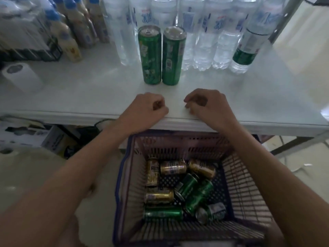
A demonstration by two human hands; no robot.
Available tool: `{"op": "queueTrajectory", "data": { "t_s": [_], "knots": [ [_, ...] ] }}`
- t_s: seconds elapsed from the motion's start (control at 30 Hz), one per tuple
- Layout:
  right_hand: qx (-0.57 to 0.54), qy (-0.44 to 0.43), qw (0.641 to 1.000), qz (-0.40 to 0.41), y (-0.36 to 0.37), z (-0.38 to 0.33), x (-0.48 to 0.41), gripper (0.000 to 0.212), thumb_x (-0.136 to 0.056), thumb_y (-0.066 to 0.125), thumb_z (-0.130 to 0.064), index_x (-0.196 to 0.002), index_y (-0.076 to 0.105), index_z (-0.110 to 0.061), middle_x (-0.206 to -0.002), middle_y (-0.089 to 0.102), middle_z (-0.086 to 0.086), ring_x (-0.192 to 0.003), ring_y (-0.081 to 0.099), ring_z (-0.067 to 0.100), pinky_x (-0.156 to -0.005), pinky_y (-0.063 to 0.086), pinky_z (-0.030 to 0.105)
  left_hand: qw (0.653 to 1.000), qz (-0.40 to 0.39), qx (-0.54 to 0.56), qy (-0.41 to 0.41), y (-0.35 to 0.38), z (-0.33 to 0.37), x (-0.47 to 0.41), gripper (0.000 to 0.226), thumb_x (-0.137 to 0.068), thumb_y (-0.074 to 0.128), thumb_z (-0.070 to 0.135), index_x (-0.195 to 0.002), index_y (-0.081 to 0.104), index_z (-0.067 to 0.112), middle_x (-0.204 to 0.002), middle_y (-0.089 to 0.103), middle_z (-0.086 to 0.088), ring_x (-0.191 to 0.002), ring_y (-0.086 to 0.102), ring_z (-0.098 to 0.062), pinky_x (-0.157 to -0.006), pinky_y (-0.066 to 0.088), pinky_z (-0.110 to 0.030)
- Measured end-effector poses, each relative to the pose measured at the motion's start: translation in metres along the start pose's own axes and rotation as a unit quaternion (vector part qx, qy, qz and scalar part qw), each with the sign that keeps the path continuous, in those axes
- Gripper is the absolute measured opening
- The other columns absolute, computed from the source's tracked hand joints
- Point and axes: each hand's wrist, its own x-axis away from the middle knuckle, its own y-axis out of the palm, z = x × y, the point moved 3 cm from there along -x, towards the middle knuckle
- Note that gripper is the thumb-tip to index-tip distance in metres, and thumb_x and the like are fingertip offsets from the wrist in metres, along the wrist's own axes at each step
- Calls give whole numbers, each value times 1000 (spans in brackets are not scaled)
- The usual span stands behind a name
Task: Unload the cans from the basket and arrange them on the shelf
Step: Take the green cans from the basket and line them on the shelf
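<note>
Two tall green cans [150, 56] [172, 57] stand upright side by side on the white shelf [89, 97], touching each other. My left hand [151, 107] and my right hand [204, 104] hover over the shelf's front edge just in front of those cans, fingers curled loosely, holding nothing. Below the shelf sits a basket [122, 184] with a blue rim and slatted walls. Lying in it are several gold cans [173, 167] and several green cans [197, 196], all on their sides.
Clear water bottles [204, 41] line the back of the shelf behind the green cans. Cream bottles with blue caps [71, 41] stand at the back left. A white paper roll [21, 77] lies at the left. Boxes [26, 136] sit under the shelf.
</note>
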Motion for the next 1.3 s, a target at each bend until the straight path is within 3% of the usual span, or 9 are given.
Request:
{"op": "queueTrajectory", "data": {
  "t_s": [0.17,0.3,0.43,0.6,0.73,0.87,0.97,1.1,1.3],
  "knots": [
    [-89,-9,968,-233,-20,-1,28,14,-91,68,0,-96,77,-11,-83,80,3,-63,73,17,-62,55,27,976,-201,-64,64,28,11,29,26,-91,63,25,-66,60,16,-55,57,5,-49,51,-4,-54,41,-21],
    [-4,58,879,-472,5,28,58,16,-96,66,-8,-107,77,-8,-93,81,-1,-78,77,14,-76,60,30,874,-455,-171,2,90,-11,55,28,-97,51,25,-82,68,7,-75,74,-4,-62,65,-15,-59,51,-23],
    [274,56,803,-526,62,109,76,33,-87,61,-6,-112,79,-18,-106,76,-4,-95,71,17,-88,59,34,834,-518,-185,-48,152,-59,70,20,-101,50,23,-92,60,8,-71,57,2,-57,50,-11,-52,46,-16],
    [325,57,744,-582,108,170,109,42,-98,57,-5,-139,63,-12,-139,61,13,-120,61,33,-83,51,27,760,-607,-224,-55,209,-92,112,27,-100,52,17,-111,63,-5,-80,53,-10,-65,49,-22,-61,43,-36],
    [394,-59,703,-589,137,179,136,41,-98,59,-6,-139,60,-6,-143,58,12,-125,58,29,-97,51,36,761,-598,-251,21,240,-87,142,33,-101,51,5,-129,54,-12,-90,54,-17,-70,50,-23,-81,45,-35],
    [497,-130,683,-518,144,198,157,32,-99,56,-8,-129,66,-5,-141,53,21,-118,58,37,-92,50,46,781,-560,-267,69,258,-94,154,40,-99,51,0,-139,49,-4,-141,50,-23,-122,54,-38,-99,47,-43],
    [517,-115,691,-493,143,214,173,42,-104,48,-14,-145,52,-8,-163,21,23,-138,39,44,-105,38,54,750,-559,-334,116,273,-89,158,37,-100,48,-3,-137,52,-6,-142,51,-26,-124,55,-41,-96,51,-49],
    [512,-74,700,-493,145,220,175,50,-105,47,-16,-155,38,-17,-167,9,18,-141,33,48,-108,38,60,718,-525,-427,164,287,-80,160,40,-103,43,-1,-142,45,-9,-148,42,-31,-126,52,-45,-90,49,-51],
    [506,-46,681,-527,129,218,173,61,-107,43,-14,-162,20,-25,-165,20,19,-143,36,43,-110,40,50,792,-445,-375,183,296,-100,165,48,-109,30,11,-151,27,-10,-161,11,-31,-144,23,-46,-112,29,-54]
  ]
}}
